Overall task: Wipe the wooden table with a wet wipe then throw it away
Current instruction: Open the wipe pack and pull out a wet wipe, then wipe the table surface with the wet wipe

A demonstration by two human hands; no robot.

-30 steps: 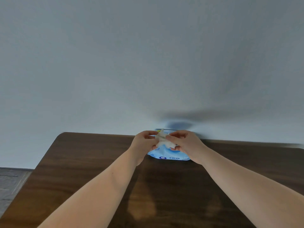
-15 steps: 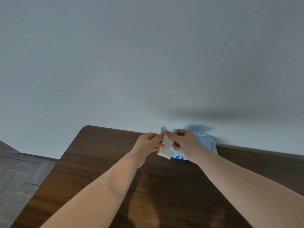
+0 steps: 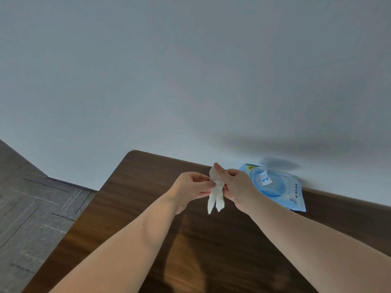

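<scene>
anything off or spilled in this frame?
Nothing stands out. Both hands, left hand and right hand, hold a bunched wet wipe above the wooden table; the blue wipes pack lies flat by the wall.

Behind the desk you've got a plain pale grey-white wall (image 3: 190, 70), filling most of the view, w/ a soft dark shadow (image 3: 296, 142) smeared across it at right. Lower left you see grey floor (image 3: 31, 212) w/ thin dark and light lines in a blocky pattern; wall meets floor along a slanted edge there.
</scene>
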